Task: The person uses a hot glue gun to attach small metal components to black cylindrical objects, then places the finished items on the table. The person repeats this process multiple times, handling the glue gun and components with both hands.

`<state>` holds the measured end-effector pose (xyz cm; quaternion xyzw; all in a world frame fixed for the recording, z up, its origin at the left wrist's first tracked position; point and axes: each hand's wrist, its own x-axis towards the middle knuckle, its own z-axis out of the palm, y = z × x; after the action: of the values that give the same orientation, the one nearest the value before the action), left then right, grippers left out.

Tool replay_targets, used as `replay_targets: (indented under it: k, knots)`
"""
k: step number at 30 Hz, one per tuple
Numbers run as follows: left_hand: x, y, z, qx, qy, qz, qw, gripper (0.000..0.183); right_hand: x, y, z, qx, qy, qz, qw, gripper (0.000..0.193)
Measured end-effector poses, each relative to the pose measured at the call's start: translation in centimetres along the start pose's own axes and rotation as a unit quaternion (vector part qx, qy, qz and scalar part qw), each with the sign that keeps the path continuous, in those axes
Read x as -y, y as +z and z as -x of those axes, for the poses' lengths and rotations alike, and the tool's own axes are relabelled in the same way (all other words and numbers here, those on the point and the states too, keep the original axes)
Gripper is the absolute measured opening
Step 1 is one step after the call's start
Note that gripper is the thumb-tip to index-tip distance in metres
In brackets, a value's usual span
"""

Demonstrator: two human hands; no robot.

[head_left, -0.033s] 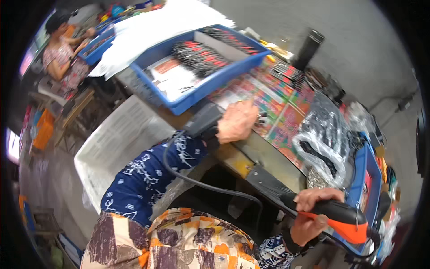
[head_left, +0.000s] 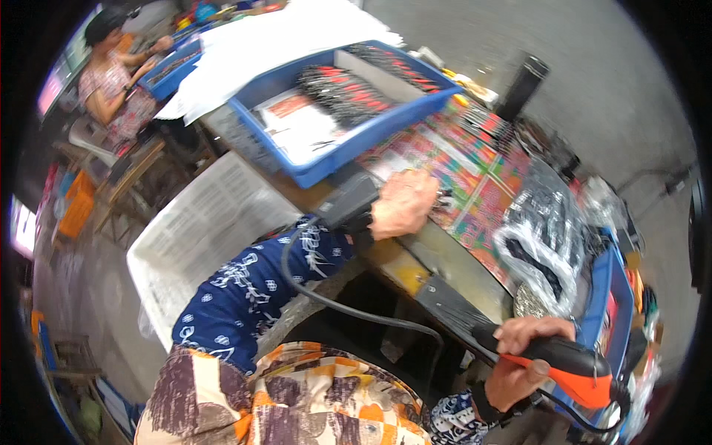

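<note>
My left hand (head_left: 404, 204) is at the near edge of the table, fingers curled downward. A small dark and shiny piece (head_left: 444, 198) shows at its fingertips; its kind I cannot make out. Lower right, my right hand (head_left: 523, 356) is wrapped round a black and orange power tool (head_left: 582, 367). The tool's narrower black end points toward a black strip (head_left: 452, 308) along the table's edge. A black box (head_left: 348, 200) sits at my left wrist, and a cable (head_left: 334, 305) runs from it.
A blue tray (head_left: 304, 174) holds rows of black and red pieces (head_left: 348, 96). Beyond my hands are a patterned sheet (head_left: 482, 193), a clear bag of black pieces (head_left: 545, 230) and a black cylinder (head_left: 525, 85). A white bin (head_left: 208, 215) stands left; a person (head_left: 115, 85) sits farther off.
The whole scene sits slightly farther right in the picture and looks a little sharper. Both hands stay at the same things.
</note>
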<state>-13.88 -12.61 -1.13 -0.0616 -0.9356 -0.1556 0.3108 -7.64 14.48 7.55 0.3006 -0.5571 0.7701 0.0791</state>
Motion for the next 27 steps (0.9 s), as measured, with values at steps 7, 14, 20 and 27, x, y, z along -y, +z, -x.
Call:
replay_targets:
  k: [7, 14, 20, 27]
  knots:
    - [-3.4, -3.3, 0.8, -0.096, 0.041, -0.02, 0.994, 0.013, 0.0, 1.5, 0.2, 0.015, -0.029, 0.059, 0.998, 0.057]
    - [-7.5, -11.8, 7.3, -0.14, 0.066, 0.199, 0.968, 0.029, -0.3, 2.3, 0.0, 0.04, -0.028, 0.044, 0.998, 0.057]
    - [-0.5, -15.0, 15.0, -0.299, -0.34, 0.426, 0.783, 0.014, -0.6, 2.5, 0.0, 0.058, -0.002, 0.082, 0.995, 0.058]
    - [15.4, -9.1, 25.0, -0.462, -0.613, 0.488, 0.416, 0.014, -1.4, 3.3, -0.3, 0.037, -0.02, 0.042, 0.998, 0.057]
